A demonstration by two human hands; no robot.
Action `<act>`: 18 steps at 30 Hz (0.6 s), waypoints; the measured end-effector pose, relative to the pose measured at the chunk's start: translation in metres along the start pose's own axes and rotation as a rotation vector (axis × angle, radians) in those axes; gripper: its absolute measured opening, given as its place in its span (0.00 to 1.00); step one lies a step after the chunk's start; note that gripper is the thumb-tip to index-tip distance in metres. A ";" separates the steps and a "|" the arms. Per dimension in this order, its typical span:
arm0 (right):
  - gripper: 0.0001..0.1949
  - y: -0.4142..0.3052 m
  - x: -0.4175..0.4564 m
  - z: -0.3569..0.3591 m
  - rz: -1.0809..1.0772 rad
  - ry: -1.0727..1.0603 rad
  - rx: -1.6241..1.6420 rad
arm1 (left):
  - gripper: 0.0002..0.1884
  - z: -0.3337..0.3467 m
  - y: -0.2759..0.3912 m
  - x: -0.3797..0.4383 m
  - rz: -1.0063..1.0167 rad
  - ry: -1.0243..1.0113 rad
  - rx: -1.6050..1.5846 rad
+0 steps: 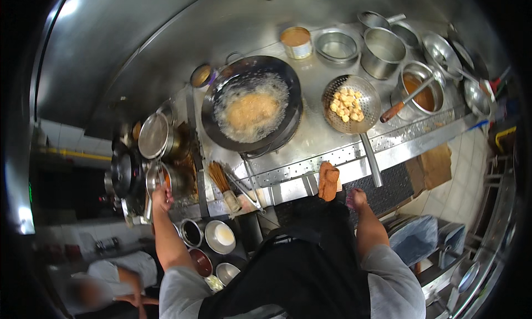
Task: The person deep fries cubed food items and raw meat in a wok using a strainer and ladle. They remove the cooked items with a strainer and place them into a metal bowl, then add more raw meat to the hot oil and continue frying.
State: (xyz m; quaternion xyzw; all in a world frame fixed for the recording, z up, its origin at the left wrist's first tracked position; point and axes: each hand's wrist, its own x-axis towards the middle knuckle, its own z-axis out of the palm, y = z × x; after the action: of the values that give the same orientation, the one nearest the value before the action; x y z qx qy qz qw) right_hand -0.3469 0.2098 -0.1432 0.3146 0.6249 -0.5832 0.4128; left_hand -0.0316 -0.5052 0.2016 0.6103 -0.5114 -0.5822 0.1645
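Note:
At the left end of the range my left hand [162, 197] reaches the near side of a small metal pot [171, 177] with orange contents. Its fingers look curled, but blur hides whether they grip a utensil there. My right hand [356, 199] hangs by the counter's front edge, between an orange-brown folded cloth [328, 181] and the steel handle of a perforated strainer [350, 128]. I cannot make out its fingers well. Golden fried cubes [346, 105] lie in the strainer. In front of me, a large black wok [210, 132] holds bubbling oil with pale golden food [253, 111].
A bamboo wok brush [224, 186] and metal tongs [246, 190] lie at the front edge. An open can [296, 42], steel pots [382, 53] and a brown-sauce pot with ladle [422, 92] stand behind and right. Ingredient bowls [220, 236] sit lower left, near another person [124, 273].

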 end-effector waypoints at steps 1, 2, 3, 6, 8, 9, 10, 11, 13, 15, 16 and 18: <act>0.24 0.008 0.005 0.016 0.034 -0.006 0.065 | 0.06 0.011 0.001 -0.008 0.027 -0.017 -0.058; 0.23 0.010 0.010 0.033 0.065 -0.021 0.122 | 0.06 0.018 -0.006 -0.018 0.075 0.007 -0.071; 0.22 0.009 0.014 0.050 0.072 -0.038 0.267 | 0.06 0.056 0.001 -0.046 0.097 0.051 -0.029; 0.21 -0.007 0.014 0.102 0.119 -0.156 0.605 | 0.03 0.101 -0.016 -0.135 0.224 0.070 -0.122; 0.21 -0.017 0.026 0.121 0.115 -0.180 0.738 | 0.02 0.149 -0.017 -0.163 0.258 0.036 -0.132; 0.21 -0.015 0.029 0.126 0.123 -0.181 0.775 | 0.03 0.172 -0.014 -0.176 0.263 0.024 -0.135; 0.21 -0.013 0.033 0.130 0.128 -0.178 0.802 | 0.03 0.194 -0.009 -0.186 0.262 0.010 -0.126; 0.21 -0.011 0.035 0.132 0.143 -0.180 0.809 | 0.03 0.212 -0.007 -0.199 0.259 0.010 -0.128; 0.21 -0.008 0.038 0.134 0.176 -0.187 0.807 | 0.04 0.240 0.000 -0.217 0.245 0.013 -0.120; 0.21 -0.012 0.041 0.130 0.198 -0.198 0.784 | 0.04 0.263 0.007 -0.232 0.231 0.016 -0.108; 0.22 -0.016 0.046 0.126 0.205 -0.205 0.769 | 0.04 0.275 0.010 -0.239 0.229 0.030 -0.103; 0.22 -0.021 0.053 0.119 0.213 -0.210 0.755 | 0.04 0.297 0.012 -0.250 0.224 0.059 -0.093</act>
State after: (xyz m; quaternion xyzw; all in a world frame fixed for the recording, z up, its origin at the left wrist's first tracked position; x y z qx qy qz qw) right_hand -0.3720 0.0851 -0.1781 0.4459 0.2851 -0.7546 0.3881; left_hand -0.2478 -0.1891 0.2666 0.5579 -0.5438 -0.5649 0.2718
